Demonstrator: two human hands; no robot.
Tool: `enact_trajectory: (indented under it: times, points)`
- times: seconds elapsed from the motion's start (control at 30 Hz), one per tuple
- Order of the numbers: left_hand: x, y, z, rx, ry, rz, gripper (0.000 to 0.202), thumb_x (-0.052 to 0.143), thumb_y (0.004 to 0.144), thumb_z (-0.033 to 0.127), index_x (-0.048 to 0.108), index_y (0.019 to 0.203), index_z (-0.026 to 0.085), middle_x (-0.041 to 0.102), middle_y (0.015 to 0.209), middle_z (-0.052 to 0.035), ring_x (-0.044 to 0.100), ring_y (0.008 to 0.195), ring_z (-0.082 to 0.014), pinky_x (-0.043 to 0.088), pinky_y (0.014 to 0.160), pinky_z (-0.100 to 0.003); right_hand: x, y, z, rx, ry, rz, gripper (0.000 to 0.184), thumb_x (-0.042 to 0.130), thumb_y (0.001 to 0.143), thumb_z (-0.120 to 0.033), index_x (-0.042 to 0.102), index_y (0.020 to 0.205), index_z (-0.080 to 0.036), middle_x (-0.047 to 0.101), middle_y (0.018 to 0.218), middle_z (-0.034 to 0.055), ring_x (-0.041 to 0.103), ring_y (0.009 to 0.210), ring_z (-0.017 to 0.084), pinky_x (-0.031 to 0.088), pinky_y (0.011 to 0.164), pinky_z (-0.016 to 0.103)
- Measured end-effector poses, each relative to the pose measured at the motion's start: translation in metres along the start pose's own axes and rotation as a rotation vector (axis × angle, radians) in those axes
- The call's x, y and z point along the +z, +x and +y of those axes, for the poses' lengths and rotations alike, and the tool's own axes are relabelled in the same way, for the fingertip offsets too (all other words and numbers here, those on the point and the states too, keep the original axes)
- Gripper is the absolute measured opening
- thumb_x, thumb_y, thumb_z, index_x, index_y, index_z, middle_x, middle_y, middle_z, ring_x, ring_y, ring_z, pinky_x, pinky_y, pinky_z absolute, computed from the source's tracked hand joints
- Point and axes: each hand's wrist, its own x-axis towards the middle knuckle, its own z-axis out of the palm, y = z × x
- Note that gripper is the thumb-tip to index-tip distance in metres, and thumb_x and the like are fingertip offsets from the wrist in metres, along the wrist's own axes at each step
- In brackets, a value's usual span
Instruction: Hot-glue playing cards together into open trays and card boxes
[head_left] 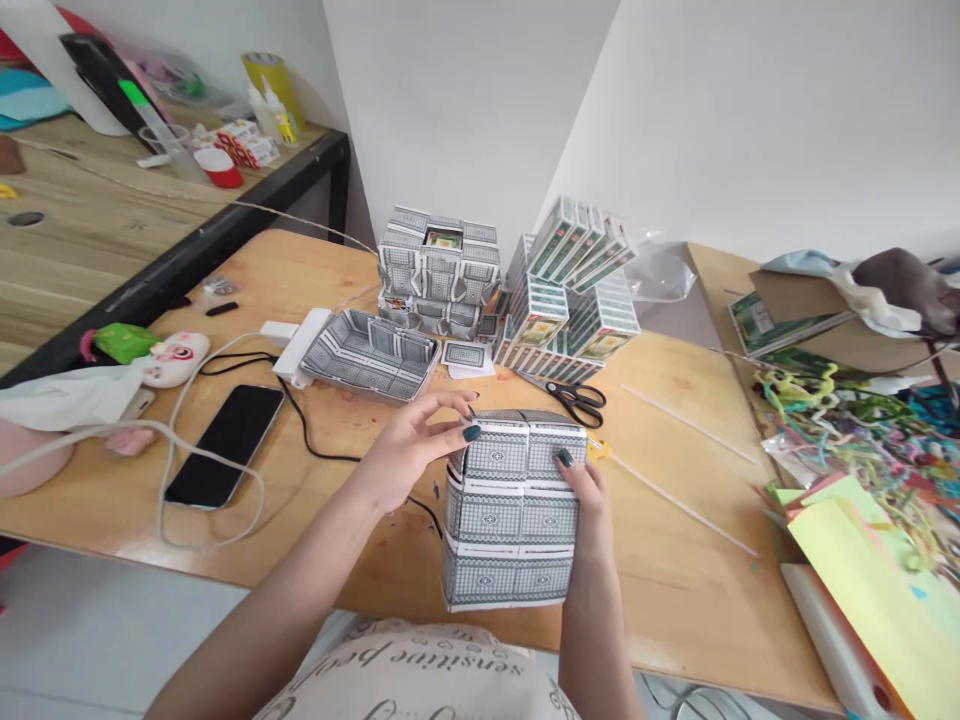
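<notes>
Both my hands hold a box-like block (508,510) made of grey patterned playing cards, lifted just above the near edge of the wooden table (675,560). My left hand (416,445) grips its upper left corner with the fingertips on top. My right hand (589,495) clasps its right side, thumb on the top edge. Beyond it lie a shallow tray (371,352) built of the same cards, a larger card box (439,268) and stacks of card packs (574,300).
Black scissors (577,398) lie just behind the block. A black phone (226,442) with cables and a white charger (300,345) sit to the left. Two thin white sticks (686,500), pipe cleaners (847,430) and coloured paper (870,560) fill the right side.
</notes>
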Motion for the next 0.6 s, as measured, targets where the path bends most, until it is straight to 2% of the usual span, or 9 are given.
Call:
enact_trajectory:
  times: [0.1, 0.23, 0.37, 0.47, 0.6]
  points:
    - [-0.003, 0.002, -0.001, -0.048, -0.019, -0.027, 0.036, 0.074, 0.068, 0.02, 0.061, 0.101, 0.02, 0.055, 0.124, -0.0071, 0.058, 0.099, -0.018, 0.046, 0.08, -0.031, 0.0, -0.001, -0.003, -0.033, 0.002, -0.008, 0.018, 0.07, 0.066, -0.033, 0.07, 0.082, -0.024, 0.069, 0.078, 0.0006, 0.063, 0.067, 0.019, 0.052, 0.067, 0.034]
    - [-0.005, 0.006, -0.009, -0.111, -0.032, -0.128, 0.056, 0.073, 0.068, 0.02, 0.054, 0.121, 0.019, 0.062, 0.115, -0.0101, 0.06, 0.098, -0.0187, 0.044, 0.086, -0.034, -0.008, 0.009, 0.004, -0.11, 0.019, -0.04, 0.025, 0.073, 0.058, -0.034, 0.07, 0.081, -0.023, 0.068, 0.077, 0.0015, 0.063, 0.069, 0.021, 0.052, 0.072, 0.038]
    - [-0.002, 0.004, -0.013, -0.026, -0.038, -0.193, 0.056, 0.076, 0.063, 0.024, 0.059, 0.116, 0.014, 0.066, 0.108, -0.0116, 0.061, 0.098, -0.0222, 0.045, 0.087, -0.034, -0.02, 0.019, 0.018, -0.155, 0.025, -0.057, 0.033, 0.075, 0.048, -0.036, 0.07, 0.077, -0.022, 0.068, 0.074, 0.004, 0.063, 0.068, 0.025, 0.052, 0.071, 0.043]
    - [0.002, 0.002, -0.01, 0.088, 0.011, -0.163, 0.054, 0.078, 0.06, 0.028, 0.063, 0.11, 0.013, 0.067, 0.108, -0.0126, 0.061, 0.099, -0.0257, 0.047, 0.086, -0.035, -0.022, 0.016, 0.026, -0.18, 0.062, -0.016, 0.034, 0.07, 0.055, -0.038, 0.069, 0.085, -0.022, 0.069, 0.081, 0.0045, 0.063, 0.071, 0.024, 0.052, 0.071, 0.041]
    - [0.007, 0.001, -0.005, 0.141, 0.081, -0.092, 0.051, 0.078, 0.061, 0.034, 0.066, 0.107, 0.015, 0.069, 0.104, -0.0112, 0.062, 0.099, -0.0266, 0.047, 0.087, -0.036, -0.016, 0.009, 0.031, -0.182, 0.04, 0.058, 0.029, 0.063, 0.064, -0.038, 0.067, 0.089, -0.023, 0.069, 0.086, 0.0024, 0.064, 0.077, 0.021, 0.051, 0.073, 0.036]
